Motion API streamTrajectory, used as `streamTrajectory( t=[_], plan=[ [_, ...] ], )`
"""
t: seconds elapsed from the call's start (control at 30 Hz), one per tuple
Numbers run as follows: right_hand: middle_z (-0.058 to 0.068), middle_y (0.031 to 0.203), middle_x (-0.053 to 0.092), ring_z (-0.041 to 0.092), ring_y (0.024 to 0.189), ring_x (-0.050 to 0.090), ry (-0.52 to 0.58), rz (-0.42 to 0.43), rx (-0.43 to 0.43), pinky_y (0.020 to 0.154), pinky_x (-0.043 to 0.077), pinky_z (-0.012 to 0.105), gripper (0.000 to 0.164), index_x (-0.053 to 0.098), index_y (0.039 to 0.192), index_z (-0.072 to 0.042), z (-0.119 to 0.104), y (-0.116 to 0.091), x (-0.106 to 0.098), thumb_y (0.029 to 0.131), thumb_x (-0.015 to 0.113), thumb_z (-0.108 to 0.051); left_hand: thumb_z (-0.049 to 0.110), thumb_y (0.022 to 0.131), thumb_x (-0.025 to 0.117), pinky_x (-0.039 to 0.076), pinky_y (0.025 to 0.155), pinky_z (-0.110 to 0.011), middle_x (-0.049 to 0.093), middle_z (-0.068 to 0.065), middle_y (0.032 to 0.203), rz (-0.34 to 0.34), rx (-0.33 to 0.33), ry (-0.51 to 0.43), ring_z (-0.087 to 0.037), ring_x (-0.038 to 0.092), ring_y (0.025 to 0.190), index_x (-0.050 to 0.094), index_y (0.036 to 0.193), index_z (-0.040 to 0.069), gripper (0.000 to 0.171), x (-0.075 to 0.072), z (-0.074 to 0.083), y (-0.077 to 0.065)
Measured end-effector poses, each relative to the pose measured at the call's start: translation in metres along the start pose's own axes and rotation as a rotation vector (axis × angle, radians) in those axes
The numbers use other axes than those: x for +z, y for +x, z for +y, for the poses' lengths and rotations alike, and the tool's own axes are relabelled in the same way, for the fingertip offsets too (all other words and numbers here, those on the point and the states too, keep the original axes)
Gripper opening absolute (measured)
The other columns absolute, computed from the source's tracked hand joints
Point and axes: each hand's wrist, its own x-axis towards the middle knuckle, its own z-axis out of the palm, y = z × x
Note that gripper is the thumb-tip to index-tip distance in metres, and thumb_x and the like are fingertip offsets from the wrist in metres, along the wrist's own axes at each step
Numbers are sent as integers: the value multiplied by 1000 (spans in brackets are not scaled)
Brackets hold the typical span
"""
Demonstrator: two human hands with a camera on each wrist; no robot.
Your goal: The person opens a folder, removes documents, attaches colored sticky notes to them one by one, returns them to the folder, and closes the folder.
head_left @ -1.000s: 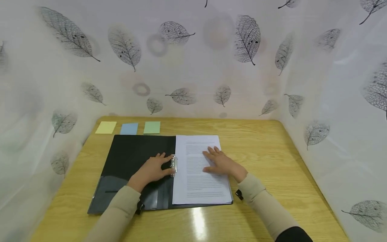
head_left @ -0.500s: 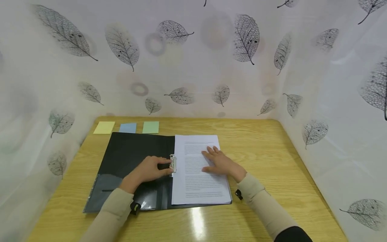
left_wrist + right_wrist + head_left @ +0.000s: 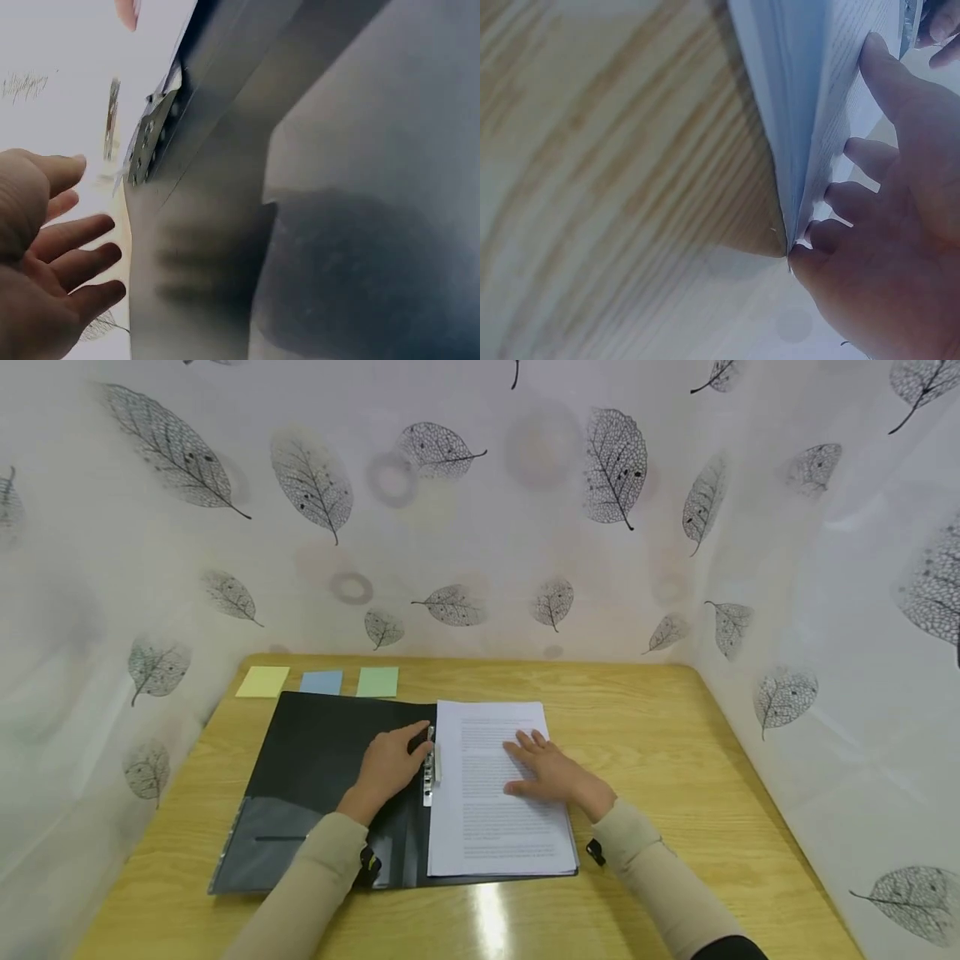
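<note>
An open black folder point(image 3: 337, 727) lies on the table, a stack of printed paper point(image 3: 495, 827) on its right half. Along the stack's left edge runs a metal binder clip point(image 3: 428, 789), also seen in the left wrist view as a metal strip point(image 3: 154, 135). At the clip's upper end is my left hand point(image 3: 390, 764), thumb and index finger apart; whether they touch the metal I cannot tell. In the left wrist view that hand's fingers are loosely extended and hold nothing. My right hand point(image 3: 551, 771) rests on the paper with fingers spread, its fingertips on the top sheet in the right wrist view.
Yellow point(image 3: 262, 682), blue point(image 3: 322, 682) and green point(image 3: 377, 682) paper squares lie behind the folder. The wooden table point(image 3: 645, 718) is bordered at the back and sides by a white leaf-print curtain point(image 3: 495, 543). A clear pocket point(image 3: 270, 835) covers the folder's lower left.
My left hand first drew back slightly with its fingers closer together, then moved up along the clip to its upper end. The right hand has stayed on the paper.
</note>
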Motion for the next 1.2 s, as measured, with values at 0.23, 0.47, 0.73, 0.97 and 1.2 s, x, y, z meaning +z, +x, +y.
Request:
streamTrajectory(
  t=[0.23, 0.47, 0.73, 0.97, 1.2],
  plan=[
    [26, 173, 18, 53, 161, 10, 4, 20, -9, 131, 14, 65, 81, 34, 165, -6, -1, -2, -2, 103, 66, -47, 30, 108, 62, 18, 127, -71, 45, -28, 161, -195, 94, 204, -51, 32, 155, 51, 157, 13, 54, -4, 3, -4],
    [23, 174, 16, 50, 162, 8, -2, 7, -13, 132, 12, 63, 82, 32, 166, -9, -2, -2, 0, 103, 64, -50, 40, 109, 57, 12, 127, -73, 35, -31, 166, -318, 56, 204, -54, 22, 158, 39, 165, 21, 61, -8, -4, -14],
    [24, 174, 18, 49, 162, 10, -17, 16, -16, 132, 13, 62, 82, 33, 166, -9, -4, 0, 2, 103, 65, -50, 45, 103, 66, 19, 124, -75, 35, -36, 163, -321, 47, 187, -60, 24, 154, 40, 164, 21, 70, -8, -5, -17],
    [24, 173, 20, 50, 161, 12, -5, 19, 16, 131, 15, 62, 81, 36, 164, -8, -5, -2, 1, 101, 69, -48, 48, 104, 63, 24, 123, -74, 39, -37, 161, -306, 48, 196, -60, 30, 152, 45, 161, 21, 66, -9, -2, -14],
    [26, 172, 24, 52, 160, 16, -33, 56, 7, 130, 18, 64, 79, 40, 163, -8, -7, -2, 4, 101, 69, -48, 46, 103, 65, 25, 122, -74, 41, -36, 160, -295, 38, 213, -59, 31, 152, 47, 161, 22, 64, -2, -1, -11]
  ],
)
